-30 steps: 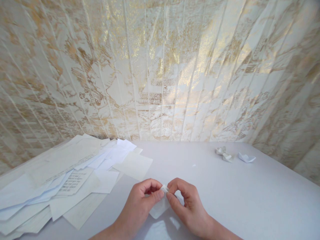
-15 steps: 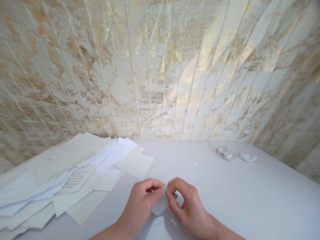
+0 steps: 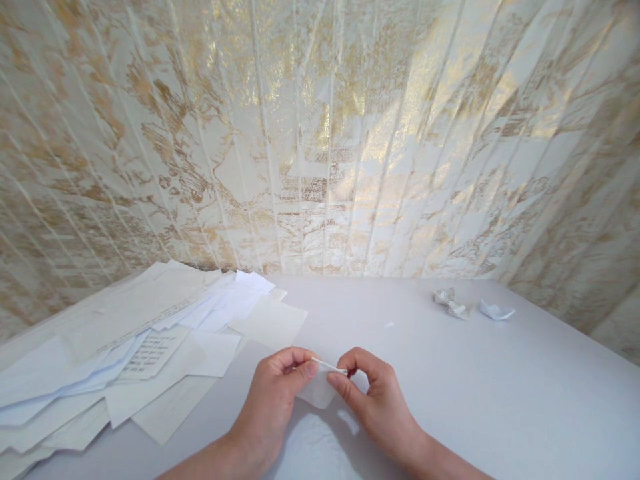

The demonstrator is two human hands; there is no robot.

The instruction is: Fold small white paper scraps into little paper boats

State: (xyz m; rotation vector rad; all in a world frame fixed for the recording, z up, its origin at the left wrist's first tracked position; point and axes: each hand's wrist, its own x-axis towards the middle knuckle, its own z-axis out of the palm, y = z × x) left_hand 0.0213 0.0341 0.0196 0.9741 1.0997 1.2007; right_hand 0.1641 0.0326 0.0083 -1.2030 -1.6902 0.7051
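Note:
A small piece of white paper (image 3: 320,390) is held up between my two hands, low in the middle of the head view. Its top edge shows a folded rim. My left hand (image 3: 280,393) pinches the left end of that edge between thumb and forefinger. The right end is pinched by my right hand (image 3: 373,400). My fingers cover both ends of the paper, so its full shape is hidden.
Loose sheets of paper (image 3: 165,393), some printed, are heaped on the left of the white table (image 3: 450,413). Crumpled paper (image 3: 451,303) and a small folded paper (image 3: 496,311) lie at the back right. A tiny scrap (image 3: 389,325) lies nearer the middle. A patterned curtain (image 3: 320,133) hangs behind.
My hands have moved apart along the paper's top edge, from fingertips almost touching. More of the folded rim and of the paper below now shows.

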